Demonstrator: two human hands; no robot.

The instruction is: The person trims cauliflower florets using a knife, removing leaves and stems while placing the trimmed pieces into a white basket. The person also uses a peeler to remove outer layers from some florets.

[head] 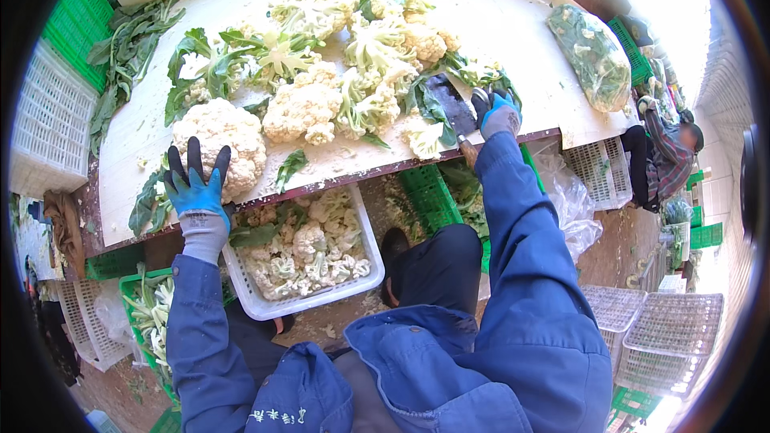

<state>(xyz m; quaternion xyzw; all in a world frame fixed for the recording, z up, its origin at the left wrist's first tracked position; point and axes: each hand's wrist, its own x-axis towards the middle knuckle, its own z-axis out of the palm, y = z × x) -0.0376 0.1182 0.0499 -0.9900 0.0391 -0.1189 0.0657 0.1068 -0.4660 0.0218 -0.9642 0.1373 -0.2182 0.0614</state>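
My left hand [198,186], in a blue and grey glove with dark fingertips, rests spread-fingered against a whole cauliflower head [221,143] at the table's near edge. At the right, my gloved right hand [500,113] is beside cauliflower leaves [481,72]. A small rounded metal piece [480,94] shows at its fingers; whether it is gripped is unclear. Just left of that hand lies a wide-bladed knife [450,103], its wooden handle [467,151] projecting over the edge below my wrist. Trimmed cauliflower pieces [304,102] and leafy stalks [280,54] are heaped between my hands.
Below the white-covered table [529,42], a white crate [368,252] holds cauliflower florets, near a green crate [430,198]. Leaves fill a clear plastic bag [589,57] at right. Beyond it is another person [665,153]. Crates [48,120] stand at the left.
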